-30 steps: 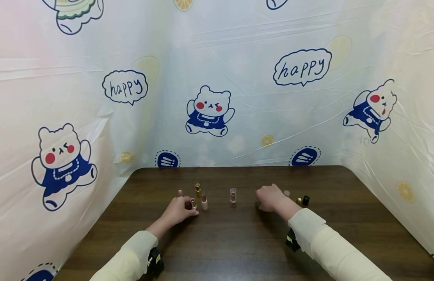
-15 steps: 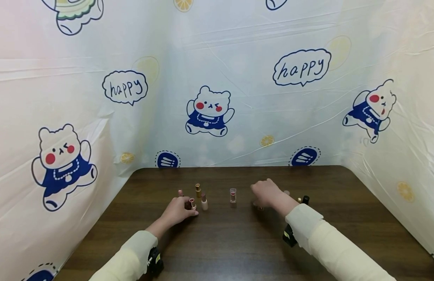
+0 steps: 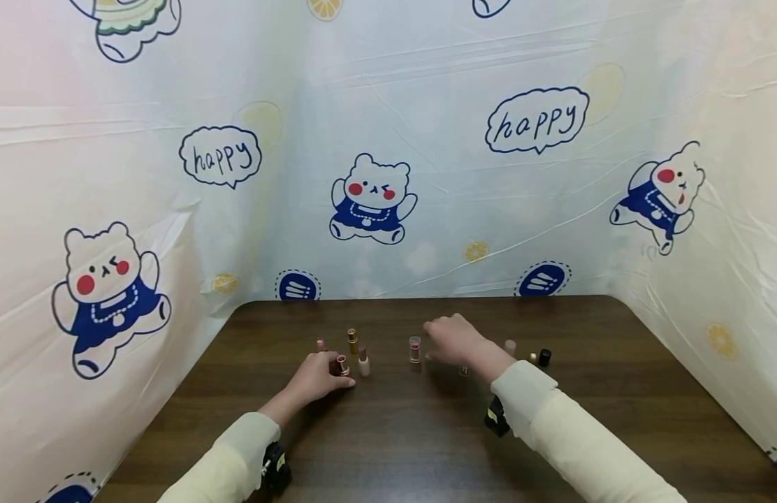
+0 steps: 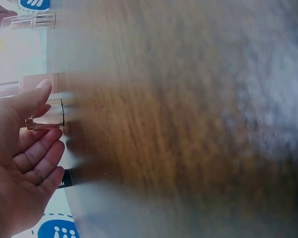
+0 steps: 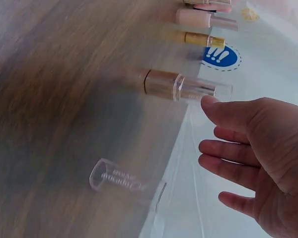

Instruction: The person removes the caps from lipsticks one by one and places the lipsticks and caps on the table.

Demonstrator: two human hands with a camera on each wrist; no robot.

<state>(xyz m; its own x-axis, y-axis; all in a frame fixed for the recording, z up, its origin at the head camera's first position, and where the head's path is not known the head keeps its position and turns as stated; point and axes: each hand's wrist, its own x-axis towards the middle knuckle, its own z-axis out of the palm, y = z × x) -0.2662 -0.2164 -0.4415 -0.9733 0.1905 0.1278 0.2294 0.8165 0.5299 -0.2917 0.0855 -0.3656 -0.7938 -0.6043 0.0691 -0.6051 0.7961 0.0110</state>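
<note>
My left hand holds a lipstick upright on the table between thumb and fingers. In the left wrist view its metallic base shows between them. To its right stands a pale pink lipstick tube; a gold tube is behind. My right hand is beside a lipstick with a clear cap. In the right wrist view its thumb is close to that cap, its fingers loosely bent; contact is unclear. A clear lettered cap stands apart on the table.
Beyond my right wrist are a black cap, a small gold piece and a pale translucent cap. Another pink tip shows behind my left hand. A printed curtain surrounds the brown table.
My right hand has moved left, away from the clear lettered cap, which now stands uncovered, and toward the clear-capped lipstick. My left hand has stayed on its lipstick.
</note>
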